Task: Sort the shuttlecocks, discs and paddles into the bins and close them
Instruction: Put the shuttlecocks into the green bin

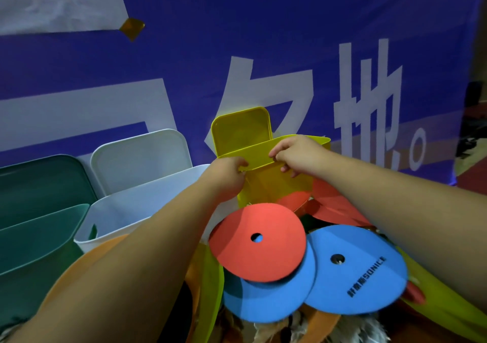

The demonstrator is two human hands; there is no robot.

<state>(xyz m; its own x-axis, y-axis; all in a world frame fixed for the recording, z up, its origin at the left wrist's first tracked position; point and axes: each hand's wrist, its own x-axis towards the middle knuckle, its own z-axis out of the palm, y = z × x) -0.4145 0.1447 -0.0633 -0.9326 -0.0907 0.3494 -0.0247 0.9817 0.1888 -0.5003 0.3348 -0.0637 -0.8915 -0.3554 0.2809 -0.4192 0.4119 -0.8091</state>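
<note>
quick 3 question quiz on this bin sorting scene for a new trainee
1. True or false: the left hand and right hand both hold the rim of the yellow plastic bin.
2. Which flat round disc with a centre hole lies on top of the others? A blue, B red, C orange
3. Fill in: the bin between the green plastic bin and the yellow one is ___.
Key: 1 true. 2 B, the red disc. 3 white, the white plastic bin.
</note>
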